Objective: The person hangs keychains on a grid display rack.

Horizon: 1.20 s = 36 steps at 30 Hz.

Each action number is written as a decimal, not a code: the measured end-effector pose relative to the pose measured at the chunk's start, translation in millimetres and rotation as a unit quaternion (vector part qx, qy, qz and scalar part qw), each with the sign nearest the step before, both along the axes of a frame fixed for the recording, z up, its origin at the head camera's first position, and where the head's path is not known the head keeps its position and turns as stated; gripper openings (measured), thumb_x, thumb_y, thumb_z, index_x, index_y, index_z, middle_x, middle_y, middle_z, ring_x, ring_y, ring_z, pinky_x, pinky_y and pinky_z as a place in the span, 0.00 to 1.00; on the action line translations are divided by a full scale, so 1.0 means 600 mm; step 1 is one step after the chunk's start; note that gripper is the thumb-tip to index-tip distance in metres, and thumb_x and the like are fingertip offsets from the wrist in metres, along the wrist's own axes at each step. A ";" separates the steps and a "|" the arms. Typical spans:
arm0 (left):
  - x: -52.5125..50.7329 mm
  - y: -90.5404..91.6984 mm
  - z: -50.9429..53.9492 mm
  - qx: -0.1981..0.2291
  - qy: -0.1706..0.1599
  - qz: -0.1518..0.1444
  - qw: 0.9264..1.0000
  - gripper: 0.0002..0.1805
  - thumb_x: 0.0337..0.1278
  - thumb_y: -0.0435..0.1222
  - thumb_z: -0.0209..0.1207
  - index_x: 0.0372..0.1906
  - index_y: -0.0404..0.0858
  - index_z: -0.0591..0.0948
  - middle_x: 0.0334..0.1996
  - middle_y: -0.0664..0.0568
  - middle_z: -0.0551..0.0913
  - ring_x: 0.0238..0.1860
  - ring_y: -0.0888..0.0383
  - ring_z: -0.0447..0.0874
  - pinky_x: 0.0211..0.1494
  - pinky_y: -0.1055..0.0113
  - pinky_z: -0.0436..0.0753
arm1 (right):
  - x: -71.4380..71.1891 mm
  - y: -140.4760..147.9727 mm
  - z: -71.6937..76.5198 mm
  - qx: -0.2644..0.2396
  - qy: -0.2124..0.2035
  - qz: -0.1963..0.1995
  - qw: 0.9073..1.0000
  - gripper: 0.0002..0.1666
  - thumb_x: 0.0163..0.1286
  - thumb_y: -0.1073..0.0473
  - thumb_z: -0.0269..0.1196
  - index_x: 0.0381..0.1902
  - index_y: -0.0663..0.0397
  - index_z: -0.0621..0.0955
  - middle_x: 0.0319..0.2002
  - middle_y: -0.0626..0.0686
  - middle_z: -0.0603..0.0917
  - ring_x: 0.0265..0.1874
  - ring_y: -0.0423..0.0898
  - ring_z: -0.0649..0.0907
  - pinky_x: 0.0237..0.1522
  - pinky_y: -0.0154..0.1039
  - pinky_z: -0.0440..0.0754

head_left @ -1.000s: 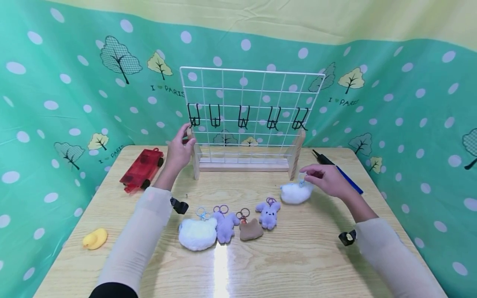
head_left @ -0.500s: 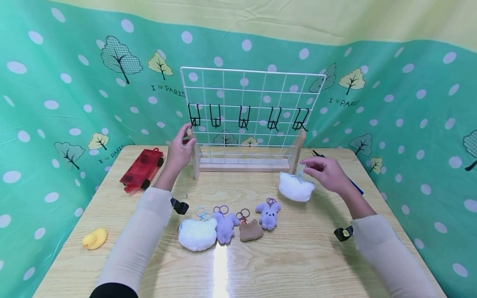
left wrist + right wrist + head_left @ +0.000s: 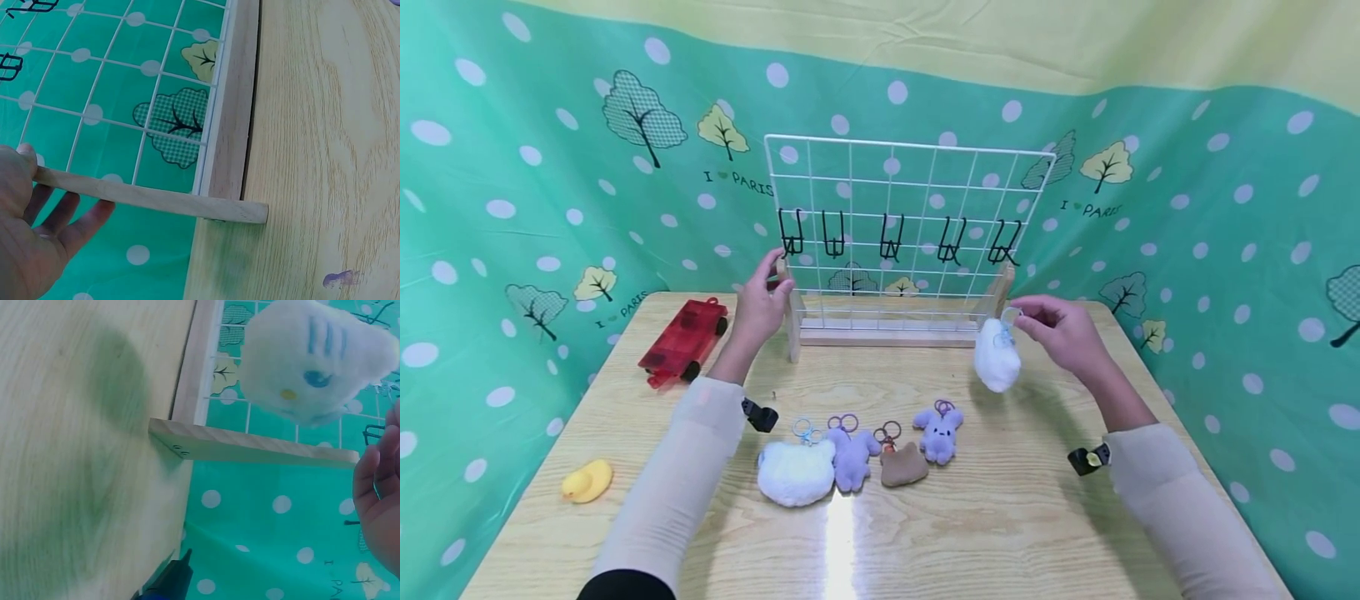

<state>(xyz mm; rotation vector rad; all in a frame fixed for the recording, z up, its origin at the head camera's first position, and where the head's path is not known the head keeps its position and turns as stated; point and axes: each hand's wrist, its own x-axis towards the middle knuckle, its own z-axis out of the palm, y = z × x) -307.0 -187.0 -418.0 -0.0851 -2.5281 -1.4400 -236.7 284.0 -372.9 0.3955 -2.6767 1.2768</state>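
My right hand pinches the ring of a white plush keychain, which hangs above the table by the rack's right foot. In the right wrist view this plush shows a blue eye and a yellow nose. My left hand grips the left wooden upright of the white wire grid rack, thumb on one side and fingers on the other. Several black hooks hang in a row on the grid with nothing on them.
On the table lie another white plush keychain, two purple plush keychains and a brown one. A red toy car and yellow duck are at left. A black-tipped tool lies beyond the right hand.
The right hand has lifted the white plush keychain off the table and raised it toward the rack's right foot. The plush has turned side-on. The left hand has stayed on the rack.
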 end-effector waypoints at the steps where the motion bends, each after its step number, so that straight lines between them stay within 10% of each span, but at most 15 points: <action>1: 0.000 0.000 0.000 0.000 0.000 0.000 1.000 0.33 0.77 0.42 0.53 0.79 0.66 0.57 0.71 0.39 0.72 0.69 0.38 0.75 0.64 0.44 0.83 | 0.000 -0.001 0.002 -0.007 -0.001 -0.003 1.000 0.15 0.74 0.54 0.64 0.56 0.50 0.85 0.32 0.51 0.79 0.28 0.46 0.75 0.25 0.33 0.76; 36: 0.001 0.002 0.002 -0.004 0.000 0.004 1.000 0.33 0.77 0.41 0.53 0.79 0.64 0.58 0.71 0.39 0.71 0.69 0.38 0.74 0.64 0.44 0.83 | -0.042 -0.028 0.061 -0.065 0.087 -0.063 0.992 0.15 0.74 0.57 0.65 0.55 0.53 0.86 0.34 0.41 0.78 0.28 0.42 0.75 0.25 0.26 0.75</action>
